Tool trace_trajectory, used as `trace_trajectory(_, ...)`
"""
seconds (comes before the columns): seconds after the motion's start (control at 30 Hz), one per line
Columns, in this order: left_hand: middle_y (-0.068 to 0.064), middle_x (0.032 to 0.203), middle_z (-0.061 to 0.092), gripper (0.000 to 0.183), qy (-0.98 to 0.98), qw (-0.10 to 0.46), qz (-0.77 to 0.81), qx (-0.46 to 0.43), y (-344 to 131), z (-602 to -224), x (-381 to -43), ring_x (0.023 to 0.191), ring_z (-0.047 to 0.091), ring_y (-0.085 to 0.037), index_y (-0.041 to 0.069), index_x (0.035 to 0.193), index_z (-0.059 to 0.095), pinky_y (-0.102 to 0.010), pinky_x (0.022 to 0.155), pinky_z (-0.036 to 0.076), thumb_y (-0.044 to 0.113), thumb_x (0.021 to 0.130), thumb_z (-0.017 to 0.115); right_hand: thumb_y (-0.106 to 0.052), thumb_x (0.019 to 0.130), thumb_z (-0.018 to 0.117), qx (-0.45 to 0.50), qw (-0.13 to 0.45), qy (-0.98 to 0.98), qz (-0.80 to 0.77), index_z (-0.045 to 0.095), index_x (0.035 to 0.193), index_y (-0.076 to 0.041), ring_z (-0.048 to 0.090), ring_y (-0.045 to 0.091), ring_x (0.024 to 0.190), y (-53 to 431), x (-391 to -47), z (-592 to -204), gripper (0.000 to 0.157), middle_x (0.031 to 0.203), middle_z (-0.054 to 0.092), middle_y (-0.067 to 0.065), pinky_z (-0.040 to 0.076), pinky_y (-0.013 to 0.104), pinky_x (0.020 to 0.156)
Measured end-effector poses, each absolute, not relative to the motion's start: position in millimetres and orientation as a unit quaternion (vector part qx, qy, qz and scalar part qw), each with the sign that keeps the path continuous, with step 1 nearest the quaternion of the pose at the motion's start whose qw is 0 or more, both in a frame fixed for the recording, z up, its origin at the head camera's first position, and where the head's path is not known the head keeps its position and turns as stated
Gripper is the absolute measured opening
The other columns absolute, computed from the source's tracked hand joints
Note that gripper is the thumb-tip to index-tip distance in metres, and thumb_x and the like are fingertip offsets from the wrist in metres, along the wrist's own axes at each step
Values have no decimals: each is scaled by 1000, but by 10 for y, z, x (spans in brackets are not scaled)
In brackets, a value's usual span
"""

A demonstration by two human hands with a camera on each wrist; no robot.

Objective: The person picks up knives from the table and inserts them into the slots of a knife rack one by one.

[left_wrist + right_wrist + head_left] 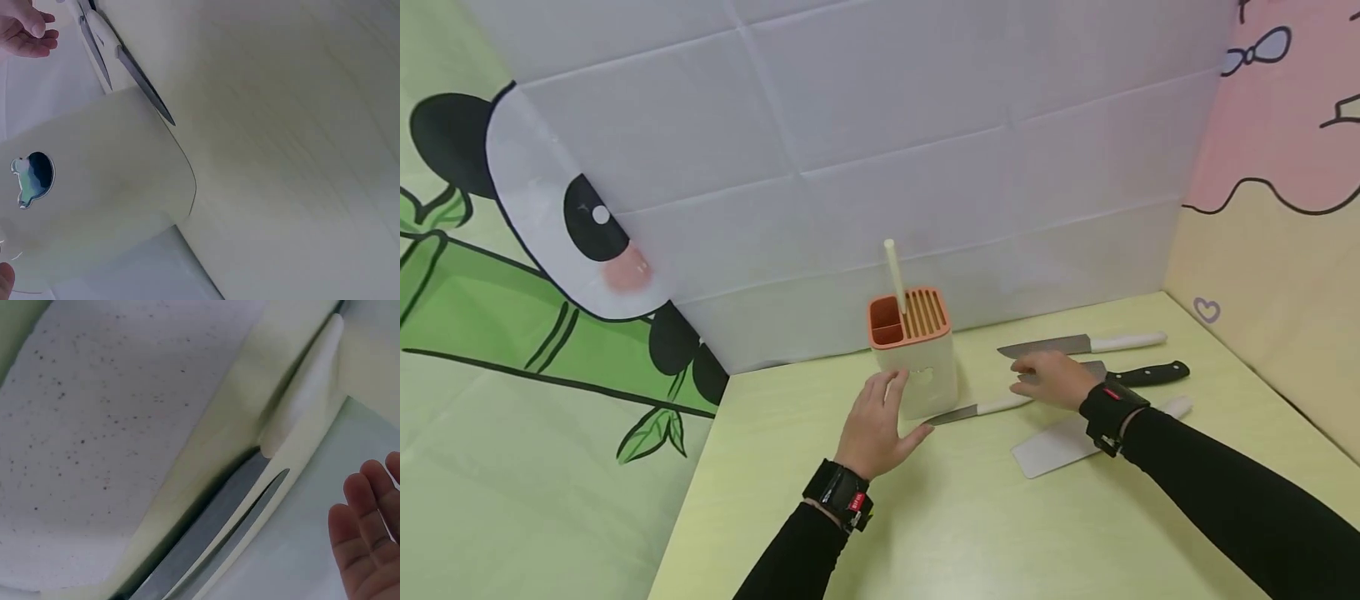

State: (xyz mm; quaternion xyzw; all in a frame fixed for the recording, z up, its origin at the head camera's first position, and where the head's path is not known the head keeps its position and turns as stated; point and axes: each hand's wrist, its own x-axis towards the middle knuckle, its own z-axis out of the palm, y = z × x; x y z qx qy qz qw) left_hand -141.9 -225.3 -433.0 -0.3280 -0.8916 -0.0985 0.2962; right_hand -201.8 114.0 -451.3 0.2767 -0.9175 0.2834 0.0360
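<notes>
In the head view, my left hand (876, 425) is at the front of a cream knife block (936, 379) with an orange slotted top. Its fingers are extended; whether they touch the block I cannot tell. A small white-handled knife (955, 416) lies at the block's foot. My right hand (1056, 379) hovers over the knives, near that handle's end, its loosely bent fingers (359, 494) holding nothing. Beneath and beside it lie a large white-handled knife (1052, 345), a black-handled knife (1150, 374) and a white cleaver (1056, 448), its blade speckled in the right wrist view.
A pale rod-like handle (895, 271) sticks up from the block's top. Behind the pale yellow table (955, 533) hangs a white cloth wall (887, 150) with a panda picture. A pinkish-yellow wall (1277, 308) borders the right side.
</notes>
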Motion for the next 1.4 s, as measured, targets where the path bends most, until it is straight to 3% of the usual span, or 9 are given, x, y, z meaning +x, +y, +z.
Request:
trace_trajectory(0.33, -14, 134, 44, 82, -902, 248, -109, -337, -2150, -4530, -1425, 125, 38, -23, 4, 139, 38, -38, 100, 40, 56, 81, 64, -30, 83, 70, 306, 62, -930, 196, 63, 114, -5, 54, 31, 108, 1004, -1999, -4733, 40, 114, 63, 13, 47, 47, 89)
trace_trajectory(0.67, -12, 130, 47, 78, -902, 248, -103, -339, -2117, -4664, -1417, 121, 42, -24, 5, 136, 42, -38, 99, 42, 55, 81, 64, -24, 77, 75, 343, 114, -920, 150, 67, 107, -5, 59, 26, 95, 854, -2036, -4947, 36, 102, 66, 9, 52, 41, 79)
trace_trajectory(0.97, -9, 125, 49, 74, -905, 237, -123, -332, -2088, -4748, -1358, 115, 46, -22, 7, 134, 45, -38, 91, 47, 55, 81, 65, -18, 78, 75, 353, 123, -920, 121, 68, 102, -5, 58, 21, 84, 802, -2066, -5099, 29, 91, 64, 4, 52, 36, 71)
trace_trajectory(1.4, -7, 122, 51, 66, -908, 224, -148, -322, -2018, -4799, -1333, 114, 45, -18, 6, 132, 48, -34, 92, 46, 48, 84, 65, -7, 78, 73, 360, 125, -917, 117, 69, 98, -11, 62, 19, 78, 784, -2065, -5090, 20, 87, 67, 4, 53, 36, 68)
